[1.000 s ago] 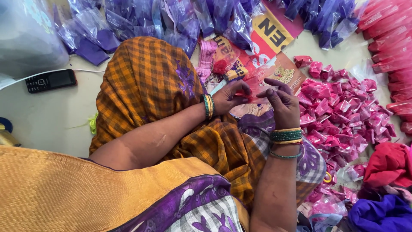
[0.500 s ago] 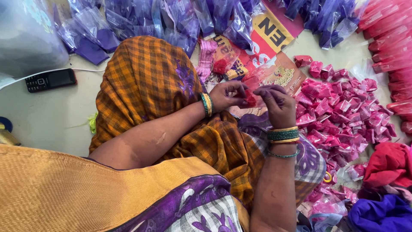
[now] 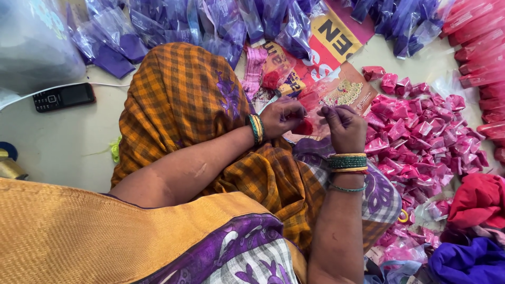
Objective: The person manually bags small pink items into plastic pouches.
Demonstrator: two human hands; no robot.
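Floor is pale, cluttered: black phone at 9 o'clock, purple bags at 12. Left hand pinches small red piece at its fingertips, grip clenched on it. Right hand at its 3 o'clock, fingertips pinched at the same piece. Pink packet pile further right.

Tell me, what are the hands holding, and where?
Both hands, left hand and right hand, pinch a small clear bag with red cloth inside, at its upper edge.
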